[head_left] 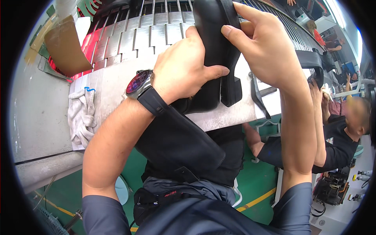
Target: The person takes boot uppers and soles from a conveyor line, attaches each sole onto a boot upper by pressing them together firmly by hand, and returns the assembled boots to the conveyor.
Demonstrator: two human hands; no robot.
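Head view | left hand (184, 72) and right hand (266, 51) both gripping black block-heeled shoe (217, 58), fingers curled tight | hovering over steel table (113, 82) edge | risking slip onto green floor (258, 182) if grip loosens

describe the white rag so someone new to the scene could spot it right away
Start at the grey steel workbench before the slatted conveyor. At its left end, left of the left hand, lies the white rag, crumpled. It alone is pale soft cloth; the black shoe and brown cardboard are not.

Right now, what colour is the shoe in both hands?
Black, upper and block heel alike; the shoe shows best in the head view.
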